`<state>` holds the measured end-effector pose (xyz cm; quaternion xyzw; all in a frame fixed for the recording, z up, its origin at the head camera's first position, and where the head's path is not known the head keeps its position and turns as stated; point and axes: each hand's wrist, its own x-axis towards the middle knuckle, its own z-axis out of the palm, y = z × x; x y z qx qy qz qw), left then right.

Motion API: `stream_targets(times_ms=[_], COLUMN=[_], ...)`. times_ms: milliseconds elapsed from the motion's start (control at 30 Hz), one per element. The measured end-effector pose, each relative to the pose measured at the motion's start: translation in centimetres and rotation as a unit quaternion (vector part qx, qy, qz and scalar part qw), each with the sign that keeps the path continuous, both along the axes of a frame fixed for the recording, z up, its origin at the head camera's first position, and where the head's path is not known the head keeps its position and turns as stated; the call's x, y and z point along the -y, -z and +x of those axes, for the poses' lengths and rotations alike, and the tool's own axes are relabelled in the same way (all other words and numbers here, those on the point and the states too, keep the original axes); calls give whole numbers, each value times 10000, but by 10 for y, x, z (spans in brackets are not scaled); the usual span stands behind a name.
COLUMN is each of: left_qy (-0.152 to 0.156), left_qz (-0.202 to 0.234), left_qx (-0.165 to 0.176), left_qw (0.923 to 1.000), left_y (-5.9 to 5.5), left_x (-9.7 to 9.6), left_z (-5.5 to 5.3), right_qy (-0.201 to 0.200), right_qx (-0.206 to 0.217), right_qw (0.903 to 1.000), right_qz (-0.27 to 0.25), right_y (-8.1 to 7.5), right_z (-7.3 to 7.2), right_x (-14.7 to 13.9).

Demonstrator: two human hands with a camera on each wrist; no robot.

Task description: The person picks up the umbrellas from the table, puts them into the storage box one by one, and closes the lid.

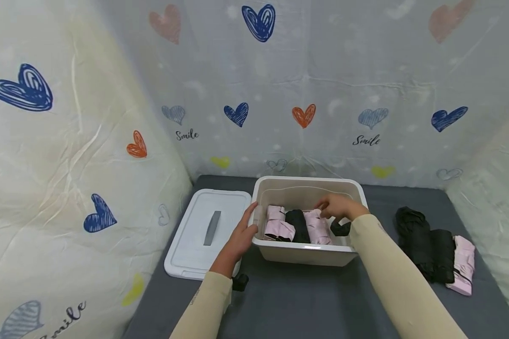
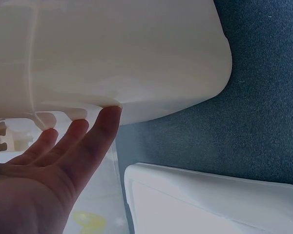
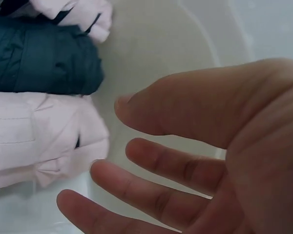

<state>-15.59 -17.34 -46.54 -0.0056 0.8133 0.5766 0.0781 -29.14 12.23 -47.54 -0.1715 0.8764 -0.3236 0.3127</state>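
Note:
A cream plastic storage box (image 1: 305, 255) stands at the back of the table. Inside lie a pink rolled fabric bundle (image 1: 279, 228), a black one (image 1: 297, 225) and another pink one (image 1: 316, 227), strapped like compact umbrellas. My left hand (image 1: 239, 238) touches the box's left side, its straight fingertips (image 2: 110, 117) against the outer wall below the rim. Over the right part of the box reaches my right hand (image 1: 341, 207). In the right wrist view its spread, relaxed fingers (image 3: 132, 187) hold nothing, close to the end of the nearer pink bundle (image 3: 44, 136).
Left of the box lies its white lid (image 1: 231, 226) with a grey handle (image 1: 212, 228). Two black rolled bundles (image 1: 414, 245) and a pink one (image 1: 463, 266) lie side by side at the right. A heart-patterned curtain (image 1: 271, 75) borders the grey table (image 1: 297, 301).

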Motion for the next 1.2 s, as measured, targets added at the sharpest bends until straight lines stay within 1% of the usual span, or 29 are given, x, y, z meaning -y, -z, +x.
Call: stream_targets(times_ms=[333, 567, 600, 800, 833, 967, 1067, 1200], left_qy=[134, 241, 247, 104, 74, 58, 60, 65], left_qz=[-7, -107, -102, -237, -269, -259, -230, -191], left_qx=[89, 103, 123, 17, -14, 17, 102, 256], left_qw=[9999, 9996, 9996, 9997, 9996, 9996, 9997, 9995], left_y=[1, 3, 5, 37, 40, 42, 40, 35], left_x=[0, 3, 3, 8, 8, 8, 8, 8], left_z=[-3, -6, -7, -23, -25, -26, -26, -24], right_qy=[-147, -223, -220, -142, -128, 18, 66, 151], right_qx=[-558, -901, -934, -1112, -1136, -1141, -1181, -1322], right_qw=[9983, 9957, 9954, 9936, 9934, 9934, 9929, 9909], right_qz=[-37, 31, 4, -117, -128, -134, -135, -203], right_y=[-20, -31, -32, -40, -41, -44, -45, -49], right_z=[13, 21, 22, 32, 34, 40, 43, 47], right_x=[-13, -26, -28, -41, -43, -51, -58, -68])
